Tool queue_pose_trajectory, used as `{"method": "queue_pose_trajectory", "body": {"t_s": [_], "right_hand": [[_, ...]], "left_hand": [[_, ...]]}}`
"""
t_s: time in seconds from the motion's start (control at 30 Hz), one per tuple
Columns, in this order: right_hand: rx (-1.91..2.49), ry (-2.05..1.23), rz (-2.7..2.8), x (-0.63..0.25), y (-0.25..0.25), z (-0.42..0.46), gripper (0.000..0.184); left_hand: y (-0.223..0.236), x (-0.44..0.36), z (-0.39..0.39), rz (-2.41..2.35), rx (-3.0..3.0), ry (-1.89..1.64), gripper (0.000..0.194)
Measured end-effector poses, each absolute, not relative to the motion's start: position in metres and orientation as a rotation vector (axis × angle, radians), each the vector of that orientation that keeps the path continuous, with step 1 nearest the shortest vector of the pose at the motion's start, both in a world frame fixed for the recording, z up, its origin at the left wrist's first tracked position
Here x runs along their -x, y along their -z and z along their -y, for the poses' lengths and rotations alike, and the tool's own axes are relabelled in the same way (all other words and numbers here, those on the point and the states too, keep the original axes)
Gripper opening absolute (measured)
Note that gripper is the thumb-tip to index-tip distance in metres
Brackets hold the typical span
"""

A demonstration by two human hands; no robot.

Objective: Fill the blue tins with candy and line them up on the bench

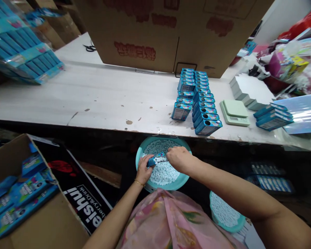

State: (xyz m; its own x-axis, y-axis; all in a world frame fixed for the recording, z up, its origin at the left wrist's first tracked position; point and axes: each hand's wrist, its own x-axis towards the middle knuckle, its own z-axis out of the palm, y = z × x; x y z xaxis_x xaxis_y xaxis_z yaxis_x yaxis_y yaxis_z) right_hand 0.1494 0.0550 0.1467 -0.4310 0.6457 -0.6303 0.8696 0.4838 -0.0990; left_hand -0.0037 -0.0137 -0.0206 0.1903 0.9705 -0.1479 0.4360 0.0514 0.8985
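Observation:
My left hand (144,170) grips a small blue tin (155,159) over a teal plastic basin (163,186) heaped with small white pellets (163,173). The tin tilts, with a row of pellets along its upper side. My right hand (179,159) is bunched at the tin's end, its fingertips among those pellets. Both hands are above the basin, and the fingers hide part of the tin. Exactly what the right fingers hold is hard to see.
Ahead, a white worktable edge (134,128) carries several blue tins in rows (203,103) and a green digital scale (234,113). A large cardboard carton (134,31) stands behind. A second pellet-filled teal basin (224,211) sits lower right, and an open carton of blue packets (23,193) lower left.

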Motion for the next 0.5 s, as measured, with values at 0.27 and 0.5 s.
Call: {"method": "queue_pose_trajectory", "body": {"t_s": [0.27,0.5], "right_hand": [[-1.398,0.613,-2.133,-0.196,-0.15,-0.055,0.028],[-1.545,0.779,-1.926,-0.201,-0.019,-0.009,0.037]], "left_hand": [[0.027,0.017,0.014,-1.416,-1.405,-0.835,0.034],[0.028,0.027,0.018,-1.542,-1.221,-0.808,0.039]]}}
